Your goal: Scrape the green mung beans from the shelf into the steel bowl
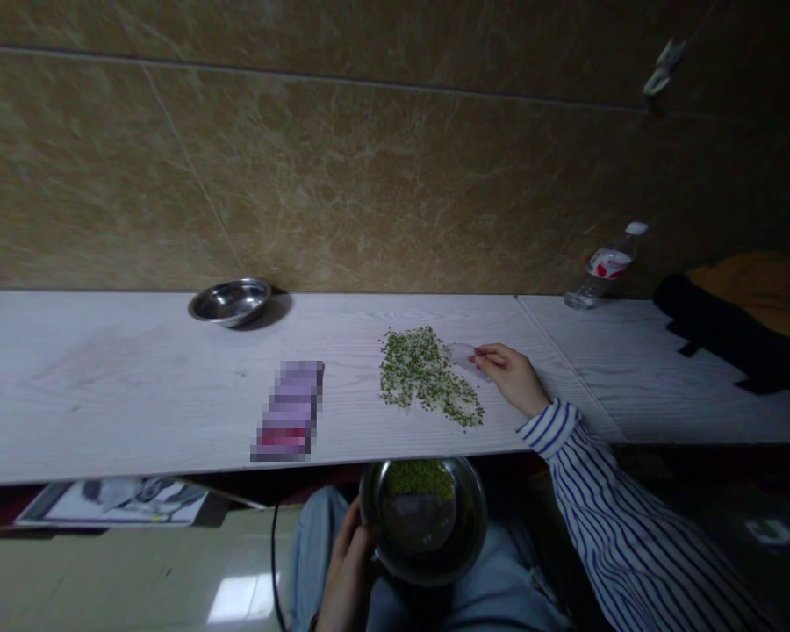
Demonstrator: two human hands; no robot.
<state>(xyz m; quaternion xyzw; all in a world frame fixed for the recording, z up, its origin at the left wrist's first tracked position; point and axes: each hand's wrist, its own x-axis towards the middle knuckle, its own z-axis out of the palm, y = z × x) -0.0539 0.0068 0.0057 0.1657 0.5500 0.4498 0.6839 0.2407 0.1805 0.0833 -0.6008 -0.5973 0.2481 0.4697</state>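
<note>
Small green beans (412,364) lie scattered in a loose patch on the pale wooden tabletop. At the patch's right side, my right hand (510,376) pinches a thin clear plastic piece (464,355), whose left edge touches the beans; its exact kind is hard to make out. Below the table's front edge, my left hand (352,549) grips the rim of a metal bowl (470,549) over my lap. More green beans (421,478) lie inside that bowl, gathered on its far side.
Against the wall stands a second metal bowl (230,303). A pixelated purple, phone-shaped object (290,408) lies near the front edge. A clear bottle (602,268) with a white cap and dark and orange cloth (743,307) are to the right. A black cable (275,562) hangs below.
</note>
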